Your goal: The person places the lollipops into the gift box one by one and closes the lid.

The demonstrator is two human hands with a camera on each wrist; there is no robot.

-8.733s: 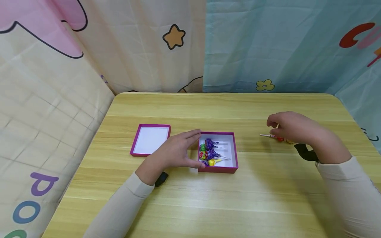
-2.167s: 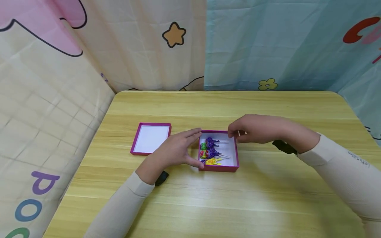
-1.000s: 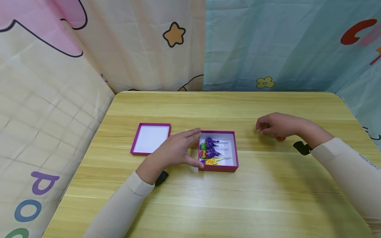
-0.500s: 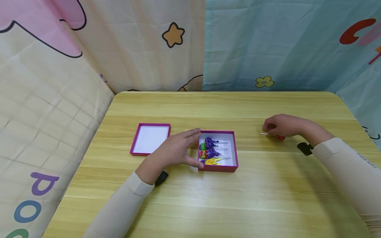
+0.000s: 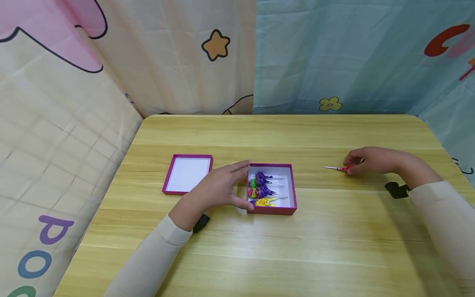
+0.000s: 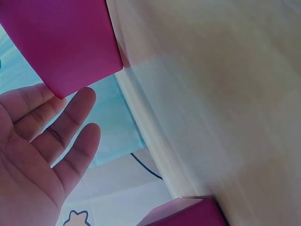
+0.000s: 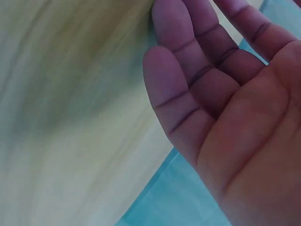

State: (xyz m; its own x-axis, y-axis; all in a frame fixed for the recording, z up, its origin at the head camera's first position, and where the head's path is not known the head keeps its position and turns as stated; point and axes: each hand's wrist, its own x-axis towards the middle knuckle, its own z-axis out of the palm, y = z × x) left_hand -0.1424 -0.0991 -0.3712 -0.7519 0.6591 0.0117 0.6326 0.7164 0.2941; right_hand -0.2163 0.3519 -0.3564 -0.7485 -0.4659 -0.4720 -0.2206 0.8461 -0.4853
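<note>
My left hand (image 5: 219, 187) holds the left side of a magenta box (image 5: 276, 210), thumb at its near left corner and fingers at the far one. In the left wrist view its fingers reach the corner of the box (image 6: 70, 42). Inside lie several lollipops in purple, green, red and yellow wrappers, such as a yellow lollipop (image 5: 264, 202), most sticks pointing right. My right hand (image 5: 376, 160) is bent low over a red-wrapped lollipop (image 5: 339, 168) on the table, thumb and forefinger apart around its wrapped end. The white stick points left; the candy head is mostly hidden under the hand.
The magenta box lid (image 5: 188, 175) lies inside up, its white inner face showing, left of the box and partly behind my left hand. Wood-grain table (image 5: 297, 255) underneath; patterned curtains (image 5: 311, 49) hang behind its far edge.
Since earlier, another yellow lollipop has joined those in the box. My right hand left the box, returned to the red lollipop and slid right along it to its wrapped end. The left hand stays put.
</note>
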